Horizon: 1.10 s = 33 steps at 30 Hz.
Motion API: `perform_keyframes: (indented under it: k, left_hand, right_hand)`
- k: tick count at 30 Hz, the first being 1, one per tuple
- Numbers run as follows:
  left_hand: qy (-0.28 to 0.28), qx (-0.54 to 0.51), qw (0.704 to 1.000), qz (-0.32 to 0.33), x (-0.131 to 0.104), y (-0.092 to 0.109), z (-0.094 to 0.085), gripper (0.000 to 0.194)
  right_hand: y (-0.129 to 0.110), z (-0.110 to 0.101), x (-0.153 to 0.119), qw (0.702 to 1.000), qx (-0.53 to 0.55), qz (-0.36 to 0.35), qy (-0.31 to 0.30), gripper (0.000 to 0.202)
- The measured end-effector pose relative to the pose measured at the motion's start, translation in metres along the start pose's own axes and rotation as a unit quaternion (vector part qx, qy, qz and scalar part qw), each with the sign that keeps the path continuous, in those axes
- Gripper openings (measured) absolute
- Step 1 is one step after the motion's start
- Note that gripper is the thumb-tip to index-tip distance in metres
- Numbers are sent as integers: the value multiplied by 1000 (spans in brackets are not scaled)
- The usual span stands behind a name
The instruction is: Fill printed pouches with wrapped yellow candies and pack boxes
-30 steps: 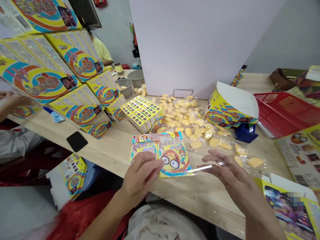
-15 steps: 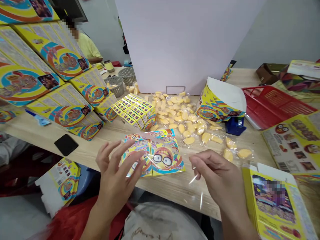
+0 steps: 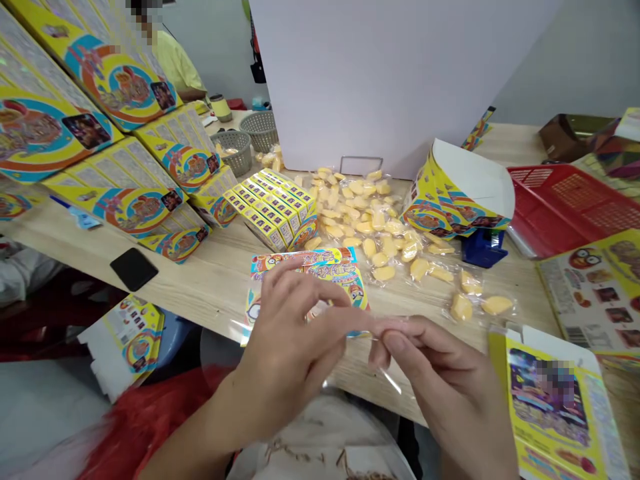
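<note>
The right hand (image 3: 440, 373) pinches clear film (image 3: 391, 381) in its fingers; the left hand's (image 3: 295, 337) grip I cannot tell. Uneven tugging could tear the film.

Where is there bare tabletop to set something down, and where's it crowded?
Bare tabletop shows between the flat black object and the printed packs; a smaller patch lies between the right hand and the wrapped yellow pieces. It is crowded farther back, from the stacked cartons to the red basket.
</note>
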<state>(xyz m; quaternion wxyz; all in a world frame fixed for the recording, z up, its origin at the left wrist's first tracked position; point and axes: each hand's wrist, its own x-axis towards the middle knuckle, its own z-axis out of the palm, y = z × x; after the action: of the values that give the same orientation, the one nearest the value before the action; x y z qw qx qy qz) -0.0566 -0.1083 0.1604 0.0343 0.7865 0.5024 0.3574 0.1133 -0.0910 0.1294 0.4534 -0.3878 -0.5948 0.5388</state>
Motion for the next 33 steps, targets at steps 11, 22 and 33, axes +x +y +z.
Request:
perform_keyframes:
  k: [11,22,33]
  left_hand:
    - [27,166,978,123,0,16,-2,26]
    - [71,127,986,77,6,2,9,10]
    - [47,158,979,119,-7,8,8,13]
  right_hand:
    - [-11,7,-3,971,-197,-131,-39,21]
    - [-10,6,-1,964,-221,-118,-94,18]
    - [-5,7,1,891,-376,-247,-60,15]
